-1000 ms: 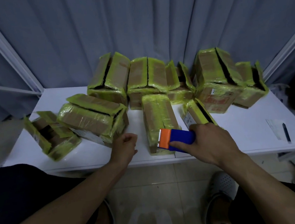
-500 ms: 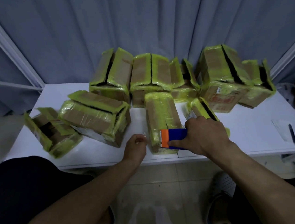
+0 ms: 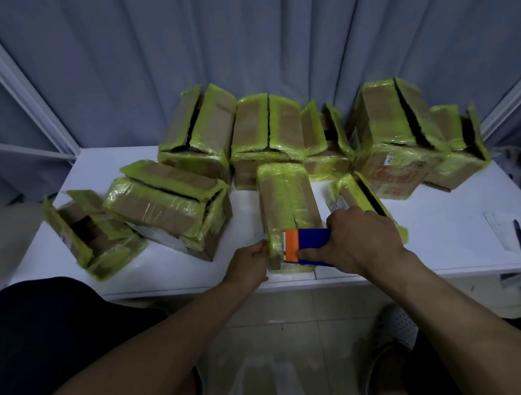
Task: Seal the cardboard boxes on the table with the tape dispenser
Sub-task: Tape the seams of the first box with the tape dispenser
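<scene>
Rear of tape dispenser (image 3: 307, 245) hidden under right hand (image 3: 359, 242), on box (image 3: 287, 195).

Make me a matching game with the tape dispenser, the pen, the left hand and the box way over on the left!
Things: 1 tape dispenser; 2 pen; 3 left hand; 4 leftmost box.
States: A flaps open; B beside the paper on the table; C held in the right hand; D touching the middle box.
Pairs: 1-C; 2-B; 3-D; 4-A.
</scene>
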The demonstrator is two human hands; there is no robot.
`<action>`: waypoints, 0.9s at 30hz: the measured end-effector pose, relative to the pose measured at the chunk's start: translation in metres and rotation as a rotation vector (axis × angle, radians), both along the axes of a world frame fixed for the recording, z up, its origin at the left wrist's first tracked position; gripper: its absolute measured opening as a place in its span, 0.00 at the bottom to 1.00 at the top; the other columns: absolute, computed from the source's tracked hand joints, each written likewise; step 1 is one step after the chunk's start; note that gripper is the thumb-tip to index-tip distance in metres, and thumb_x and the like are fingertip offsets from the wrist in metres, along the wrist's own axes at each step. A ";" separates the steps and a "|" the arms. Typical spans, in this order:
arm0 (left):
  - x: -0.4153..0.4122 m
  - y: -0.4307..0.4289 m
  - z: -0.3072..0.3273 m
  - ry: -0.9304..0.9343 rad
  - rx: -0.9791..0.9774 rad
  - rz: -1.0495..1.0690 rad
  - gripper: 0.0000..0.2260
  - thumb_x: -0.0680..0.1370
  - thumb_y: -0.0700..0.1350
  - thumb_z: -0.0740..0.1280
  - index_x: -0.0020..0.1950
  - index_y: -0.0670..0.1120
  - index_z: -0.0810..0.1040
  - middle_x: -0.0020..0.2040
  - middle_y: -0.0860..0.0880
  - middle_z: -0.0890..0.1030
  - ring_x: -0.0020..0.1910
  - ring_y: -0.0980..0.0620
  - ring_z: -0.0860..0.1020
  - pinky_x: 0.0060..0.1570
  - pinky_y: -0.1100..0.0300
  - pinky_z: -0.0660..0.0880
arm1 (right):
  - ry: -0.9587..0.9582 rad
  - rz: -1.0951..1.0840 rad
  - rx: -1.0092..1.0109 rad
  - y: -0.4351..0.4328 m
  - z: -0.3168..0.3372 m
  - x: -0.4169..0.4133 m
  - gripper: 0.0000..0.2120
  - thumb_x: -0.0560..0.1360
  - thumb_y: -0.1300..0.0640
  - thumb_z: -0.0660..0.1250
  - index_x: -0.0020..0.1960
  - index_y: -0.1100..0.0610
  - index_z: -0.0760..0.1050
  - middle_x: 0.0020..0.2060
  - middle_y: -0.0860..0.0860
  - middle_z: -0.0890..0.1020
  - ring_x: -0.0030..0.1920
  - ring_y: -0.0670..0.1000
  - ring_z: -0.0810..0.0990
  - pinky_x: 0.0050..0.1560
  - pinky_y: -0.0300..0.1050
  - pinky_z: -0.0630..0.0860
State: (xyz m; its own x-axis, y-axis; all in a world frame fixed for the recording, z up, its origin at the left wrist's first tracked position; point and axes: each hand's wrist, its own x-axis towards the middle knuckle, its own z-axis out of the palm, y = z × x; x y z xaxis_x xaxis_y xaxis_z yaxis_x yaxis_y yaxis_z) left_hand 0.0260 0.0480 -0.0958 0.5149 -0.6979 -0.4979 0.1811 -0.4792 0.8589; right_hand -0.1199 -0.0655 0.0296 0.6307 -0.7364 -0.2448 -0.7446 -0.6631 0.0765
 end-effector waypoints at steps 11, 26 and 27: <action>-0.003 0.007 -0.003 -0.128 -0.234 0.009 0.21 0.81 0.40 0.63 0.45 0.67 0.84 0.49 0.58 0.86 0.54 0.55 0.82 0.54 0.64 0.76 | -0.014 -0.025 0.023 -0.001 -0.001 -0.005 0.40 0.63 0.18 0.64 0.57 0.51 0.76 0.52 0.50 0.81 0.49 0.54 0.81 0.46 0.48 0.79; 0.033 0.012 -0.018 -1.096 -0.425 -0.425 0.21 0.81 0.57 0.62 0.66 0.46 0.80 0.71 0.50 0.74 0.63 0.58 0.77 0.63 0.61 0.75 | -0.051 -0.038 0.049 0.000 -0.007 -0.014 0.40 0.63 0.17 0.61 0.55 0.49 0.75 0.47 0.48 0.79 0.43 0.51 0.76 0.41 0.45 0.75; 0.036 0.009 -0.018 -1.129 -0.437 -0.442 0.21 0.80 0.58 0.62 0.66 0.46 0.80 0.69 0.50 0.76 0.62 0.57 0.78 0.61 0.59 0.77 | -0.056 -0.033 0.048 0.000 -0.008 -0.015 0.39 0.63 0.16 0.61 0.54 0.49 0.75 0.45 0.48 0.78 0.43 0.51 0.76 0.40 0.45 0.74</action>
State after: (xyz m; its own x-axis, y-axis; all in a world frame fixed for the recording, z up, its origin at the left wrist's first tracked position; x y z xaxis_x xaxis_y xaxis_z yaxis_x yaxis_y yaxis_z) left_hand 0.0623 0.0575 -0.1138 0.1841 -0.9100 0.3715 -0.8454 0.0461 0.5321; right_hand -0.1351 -0.0655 0.0219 0.6198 -0.7453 -0.2458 -0.7684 -0.6400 0.0031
